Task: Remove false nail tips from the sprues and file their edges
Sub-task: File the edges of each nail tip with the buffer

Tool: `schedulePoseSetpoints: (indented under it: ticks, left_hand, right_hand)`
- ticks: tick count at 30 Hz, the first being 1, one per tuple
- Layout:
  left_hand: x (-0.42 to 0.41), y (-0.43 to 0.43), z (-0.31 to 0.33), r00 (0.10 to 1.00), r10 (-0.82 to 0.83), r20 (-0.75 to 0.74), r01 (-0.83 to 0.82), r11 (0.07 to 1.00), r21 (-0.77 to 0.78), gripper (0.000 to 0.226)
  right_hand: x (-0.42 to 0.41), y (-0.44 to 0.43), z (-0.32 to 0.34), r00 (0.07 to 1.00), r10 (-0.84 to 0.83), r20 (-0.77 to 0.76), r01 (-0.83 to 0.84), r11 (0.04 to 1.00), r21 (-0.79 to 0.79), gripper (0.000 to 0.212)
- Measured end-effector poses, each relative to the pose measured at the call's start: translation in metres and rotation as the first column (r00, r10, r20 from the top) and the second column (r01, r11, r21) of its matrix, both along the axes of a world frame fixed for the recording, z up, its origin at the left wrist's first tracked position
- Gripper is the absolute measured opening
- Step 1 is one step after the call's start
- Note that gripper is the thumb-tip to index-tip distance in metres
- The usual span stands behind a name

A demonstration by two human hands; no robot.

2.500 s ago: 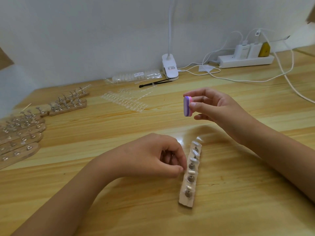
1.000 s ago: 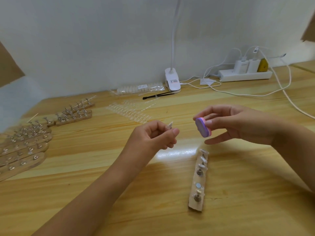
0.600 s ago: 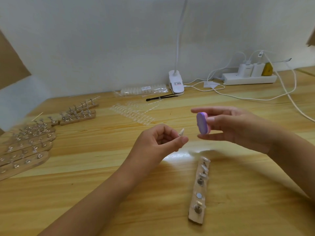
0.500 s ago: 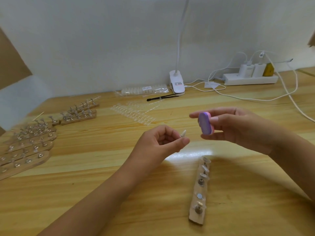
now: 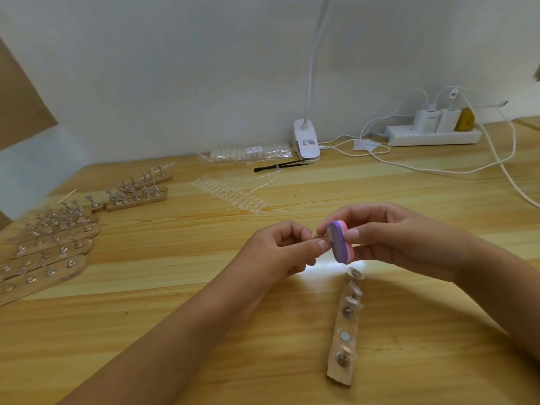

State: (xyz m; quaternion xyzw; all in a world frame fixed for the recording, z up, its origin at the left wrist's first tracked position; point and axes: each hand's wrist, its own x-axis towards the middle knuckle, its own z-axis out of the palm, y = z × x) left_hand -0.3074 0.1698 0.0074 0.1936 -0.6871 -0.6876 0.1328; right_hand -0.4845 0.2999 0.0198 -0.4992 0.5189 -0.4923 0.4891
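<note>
Pinched a false nail tip (image 5: 316,237) between the fingers (image 5: 321,244) of the left hand (image 5: 277,254) and showed only a sliver of it. Gripped a purple-and-pink buffer block (image 5: 340,242) across its sides in the right hand (image 5: 397,241), with the abrasive face touching or just beside the tip; could not tell which. Judged the tip featherlight, thin, springy and slick, so apt to flick away or crack under a hard squeeze. Seemed best held by the flanks near the root, leaving the free edge bare for the block. Noted below, on the worktop (image 5: 175,331), a wooden holder strip (image 5: 344,352) carrying mounted tips and, farther back, clear sprues (image 5: 233,192).
</note>
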Motion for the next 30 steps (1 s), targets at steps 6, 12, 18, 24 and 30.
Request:
schedulePoseSetpoints:
  ticks: [6, 12, 18, 24, 30]
  left_hand:
    - [-0.001, 0.001, 0.001, 0.997, -0.047, -0.064, 0.061, 0.969, 0.238, 0.011]
    - [-0.002, 0.003, 0.002, 0.988, -0.051, -0.147, 0.099, 0.934, 0.343, 0.016]
    - [0.0, 0.0, 0.001, 0.977, 0.129, -0.172, -0.12, 0.991, 0.061, 0.021]
    - [0.001, -0.001, 0.001, 0.986, 0.109, -0.127, -0.114, 0.993, -0.035, 0.008]
    - [0.001, 0.001, 0.001, 0.993, 0.087, -0.082, -0.086, 0.996, 0.014, 0.007]
  right_hand:
    - [0.005, -0.001, 0.001, 1.0, -0.011, 0.021, 0.012, 1.0, -0.022, 0.024]
    - [0.006, 0.0, 0.006, 0.995, -0.013, 0.095, 0.02, 0.997, -0.075, 0.031]
    - [0.005, 0.002, 0.01, 0.998, -0.047, 0.052, 0.053, 0.992, -0.114, 0.03]
    - [0.008, 0.005, 0.014, 0.995, -0.036, -0.089, 0.018, 0.98, -0.197, 0.027]
    - [0.011, 0.002, 0.01, 0.984, -0.029, -0.178, 0.002, 0.988, -0.152, 0.031]
